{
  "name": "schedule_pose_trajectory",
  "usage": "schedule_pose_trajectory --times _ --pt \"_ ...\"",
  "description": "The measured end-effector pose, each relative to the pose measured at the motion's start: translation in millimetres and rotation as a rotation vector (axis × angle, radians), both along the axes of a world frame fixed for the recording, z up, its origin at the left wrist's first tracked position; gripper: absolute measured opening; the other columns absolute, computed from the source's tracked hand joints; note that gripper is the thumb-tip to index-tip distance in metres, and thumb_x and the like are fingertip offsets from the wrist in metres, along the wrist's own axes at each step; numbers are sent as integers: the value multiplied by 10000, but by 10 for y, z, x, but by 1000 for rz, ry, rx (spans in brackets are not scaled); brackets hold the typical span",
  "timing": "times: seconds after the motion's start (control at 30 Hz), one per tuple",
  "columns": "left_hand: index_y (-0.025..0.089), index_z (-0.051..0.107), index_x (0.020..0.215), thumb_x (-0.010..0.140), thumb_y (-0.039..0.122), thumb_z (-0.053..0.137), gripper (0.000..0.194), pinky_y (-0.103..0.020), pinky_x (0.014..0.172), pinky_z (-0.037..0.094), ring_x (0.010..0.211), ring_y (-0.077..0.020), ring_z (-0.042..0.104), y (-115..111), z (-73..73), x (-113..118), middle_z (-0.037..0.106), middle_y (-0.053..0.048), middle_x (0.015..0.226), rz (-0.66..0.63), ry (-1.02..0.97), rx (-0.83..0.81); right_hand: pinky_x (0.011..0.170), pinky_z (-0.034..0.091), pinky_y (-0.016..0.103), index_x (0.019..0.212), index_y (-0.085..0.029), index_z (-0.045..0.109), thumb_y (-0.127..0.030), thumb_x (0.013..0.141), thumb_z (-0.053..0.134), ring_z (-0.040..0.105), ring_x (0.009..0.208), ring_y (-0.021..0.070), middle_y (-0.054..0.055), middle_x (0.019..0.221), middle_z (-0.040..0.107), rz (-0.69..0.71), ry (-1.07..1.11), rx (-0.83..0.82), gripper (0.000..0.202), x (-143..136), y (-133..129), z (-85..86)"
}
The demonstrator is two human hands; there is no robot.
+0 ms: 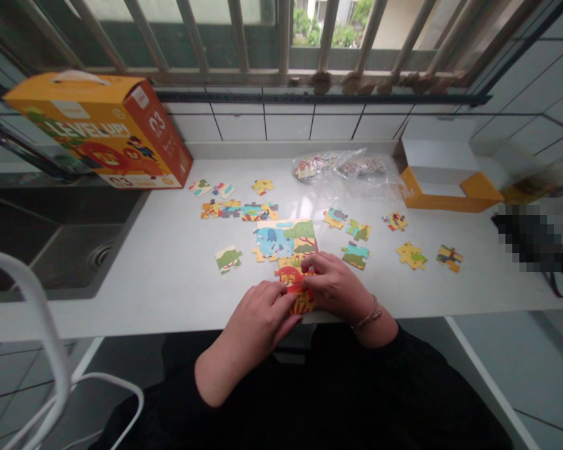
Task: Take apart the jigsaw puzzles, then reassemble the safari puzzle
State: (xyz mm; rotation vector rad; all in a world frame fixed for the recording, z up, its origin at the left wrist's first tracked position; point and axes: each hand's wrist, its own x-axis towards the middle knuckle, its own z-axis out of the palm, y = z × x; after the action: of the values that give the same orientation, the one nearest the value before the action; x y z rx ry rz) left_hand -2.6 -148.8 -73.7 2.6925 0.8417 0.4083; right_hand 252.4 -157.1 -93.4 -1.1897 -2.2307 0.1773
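Observation:
Near the counter's front edge, my left hand (261,310) has its thumb and fingers closed on a red and orange lion puzzle piece (288,276). From the other side my right hand (336,284), with a bracelet at the wrist, curls its fingers down onto the same lion part, hiding some of it. Just beyond the hands this part adjoins a joined puzzle section (281,240) with blue elephants and green bushes. A green loose piece (228,259) lies to the left. Several more, including a green hill piece (355,255), lie to the right.
A large orange puzzle box (107,134) stands at the back left beside the dark sink (122,206). Clear plastic bags of pieces (328,165) and an open orange box (443,197) are at the back. A white hose-like tube (37,312) curves at the left front.

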Motion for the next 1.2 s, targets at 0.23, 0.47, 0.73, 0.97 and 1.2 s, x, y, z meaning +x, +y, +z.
schedule_pose_trajectory --times 0.23,0.47,0.73,0.97,1.2 --pt "196 713 1190 1068 297 715 158 -485 866 621 1076 -315 702 22 -25 -6 734 -136 1201 5 -21 -8 865 545 408 1143 -276 713 -95 1033 556 665 1021 251 83 1113 721 -26 67 41 264 -23 -9 -2" --pt "205 700 1219 1065 305 728 186 -492 884 616 1113 -326 713 32 -26 -8 747 -141 1253 -1 -41 11 880 557 407 1286 -263 677 -70 985 561 669 1054 255 97 1175 718 -27 104 8 376 -23 -1 -11" --pt "204 692 1234 1062 298 721 198 -497 880 617 1119 -335 719 37 -2 -3 751 -153 1257 -8 -37 10 886 556 412 1216 -249 648 -52 979 546 636 986 255 87 1075 696 -19 83 -36 325 -26 29 -44" --pt "207 683 1301 1041 291 745 280 -507 907 617 1143 -341 712 59 4 -54 744 -151 1270 -16 -37 27 796 504 368 960 -264 698 -93 1003 609 594 881 225 58 988 682 47 5 -6 197 -17 28 8" --pt "249 744 1213 1082 264 696 141 -483 936 595 1149 -305 711 98 -10 -99 747 -131 1304 -69 -17 85 822 523 400 1042 -252 645 28 880 494 603 904 258 67 966 692 -63 118 -18 357 -22 28 31"
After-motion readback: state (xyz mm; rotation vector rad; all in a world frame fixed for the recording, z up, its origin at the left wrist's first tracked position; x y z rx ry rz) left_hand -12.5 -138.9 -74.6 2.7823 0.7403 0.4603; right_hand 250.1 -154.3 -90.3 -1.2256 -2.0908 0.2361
